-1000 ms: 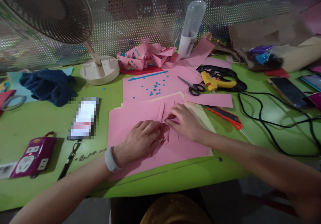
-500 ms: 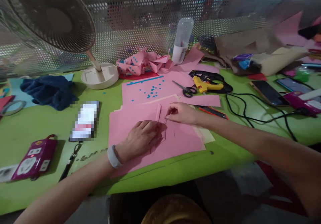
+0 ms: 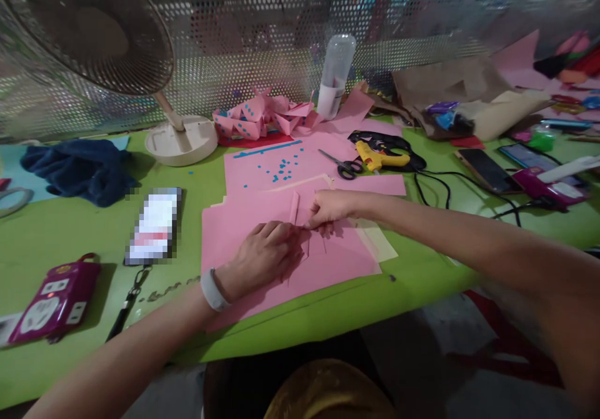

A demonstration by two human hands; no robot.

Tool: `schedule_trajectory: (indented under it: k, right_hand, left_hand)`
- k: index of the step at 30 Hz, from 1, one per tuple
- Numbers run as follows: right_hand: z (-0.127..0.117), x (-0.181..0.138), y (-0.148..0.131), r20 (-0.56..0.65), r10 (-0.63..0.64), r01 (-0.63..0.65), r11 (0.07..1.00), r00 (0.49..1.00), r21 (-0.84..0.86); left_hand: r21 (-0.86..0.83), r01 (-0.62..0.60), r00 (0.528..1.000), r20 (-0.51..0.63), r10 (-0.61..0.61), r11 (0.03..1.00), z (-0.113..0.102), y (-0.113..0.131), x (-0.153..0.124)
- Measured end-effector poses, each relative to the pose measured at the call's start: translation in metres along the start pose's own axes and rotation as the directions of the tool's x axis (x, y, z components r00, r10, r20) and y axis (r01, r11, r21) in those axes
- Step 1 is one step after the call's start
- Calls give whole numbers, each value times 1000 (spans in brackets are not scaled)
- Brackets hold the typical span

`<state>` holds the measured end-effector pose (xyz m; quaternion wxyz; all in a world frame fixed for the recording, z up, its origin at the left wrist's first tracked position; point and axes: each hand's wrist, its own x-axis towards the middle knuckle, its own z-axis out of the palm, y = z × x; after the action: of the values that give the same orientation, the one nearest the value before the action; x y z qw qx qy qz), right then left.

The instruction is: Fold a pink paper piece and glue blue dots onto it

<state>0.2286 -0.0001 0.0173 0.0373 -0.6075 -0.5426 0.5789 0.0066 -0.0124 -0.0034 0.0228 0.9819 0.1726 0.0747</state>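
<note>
My left hand, a pale band round its wrist, lies with bent fingers over a folded pink paper piece, pressing it down. One narrow end of that piece sticks up past the knuckles; the rest is hidden under the fingers. My right hand is closed in a pinch at the edge of the same paper, its fingertips meeting those of the left. Beneath both hands spreads a larger pink sheet with thin dark lines near the fingers.
Behind are small blue paper bits, scissors, a yellow glue gun with a black cable, and pink folded shapes. To the left stand a fan, a phone and a purple power socket. A bottle stands behind.
My right hand has come down and slightly left, its fingertips now against the paper beside my left fingers. My left hand stays nearly in place. The whole view has shifted a little.
</note>
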Motion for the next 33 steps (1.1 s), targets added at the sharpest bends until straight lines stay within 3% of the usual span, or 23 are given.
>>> schedule_trajectory:
  k: [12,19,22,29,33]
  right_hand:
    - [-5,-4,16,14,-18,16,991,1000,131]
    - [-3,10,16,-54,22,-21,1000,998,15]
    - [-6,14,21,-42,29,-26,998,999,64]
    - [-7,7,27,-46,-78,82,992,996,93]
    - [-3,7,24,-23,-85,87,994,996,62]
  left_hand:
    - [2,7,1000,-7,-7,1000,-1,1,-1]
    - [66,-13,1000,-5,13,998,1,0,-2]
    - [78,-23,1000,-4,23,997,-1,1,-2]
    - [85,-33,999,20,32,996,-1,1,-3]
    - [-1,-4,998,65,4,1000,-9,0,-1]
